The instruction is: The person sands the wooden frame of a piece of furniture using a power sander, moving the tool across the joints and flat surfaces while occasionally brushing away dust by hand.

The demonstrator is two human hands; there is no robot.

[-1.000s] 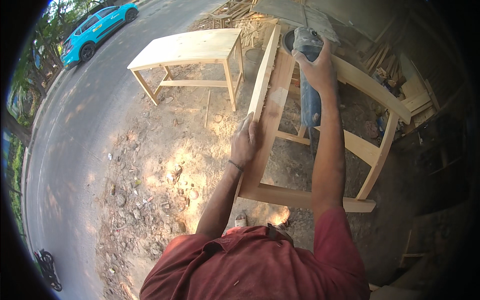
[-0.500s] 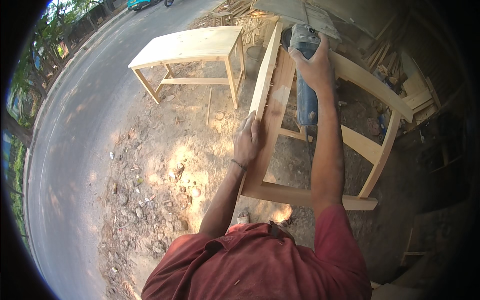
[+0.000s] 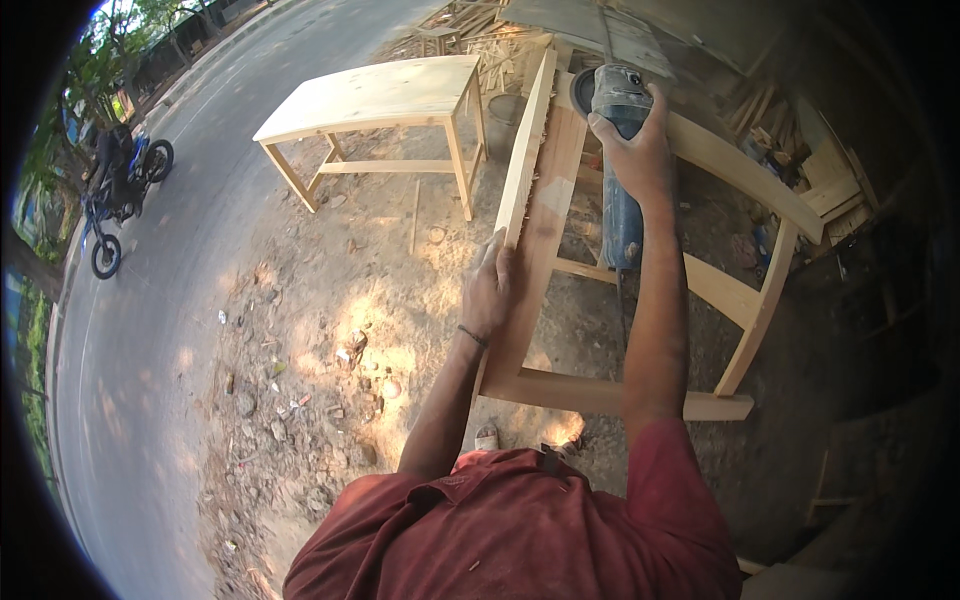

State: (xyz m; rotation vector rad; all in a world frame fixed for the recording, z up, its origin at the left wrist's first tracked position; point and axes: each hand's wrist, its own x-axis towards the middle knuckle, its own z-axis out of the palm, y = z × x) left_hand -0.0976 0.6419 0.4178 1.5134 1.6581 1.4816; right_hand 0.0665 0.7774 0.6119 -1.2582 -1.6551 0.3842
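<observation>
My right hand [image 3: 640, 155] is closed round the head of a blue-and-grey angle grinder [image 3: 622, 225]. The grinder's round disc [image 3: 585, 92] is at the far part of a wooden frame, by a long board; whether it touches the wood I cannot tell. My left hand [image 3: 489, 285] grips the near part of a pale wooden strip [image 3: 525, 150] with a rough, splintered inner edge. That strip runs along a browner plank [image 3: 540, 260] of the frame. A curved rail [image 3: 740, 170] and a near crosspiece [image 3: 570, 390] belong to the same frame. The grinder's cord hangs from its near end.
A pale wooden table [image 3: 380, 95] stands on the dirt ahead to the left. Beyond it runs a paved road [image 3: 150, 350] with a rider on a motorcycle [image 3: 110, 210]. Wood scraps [image 3: 500, 60] lie at the back, more offcuts [image 3: 835, 190] at right. Stones [image 3: 275, 430] litter the ground.
The grinder and my right hand have come slightly nearer and to the right. My left hand keeps its grip. A motorcycle has appeared on the road; a turquoise vehicle has left view.
</observation>
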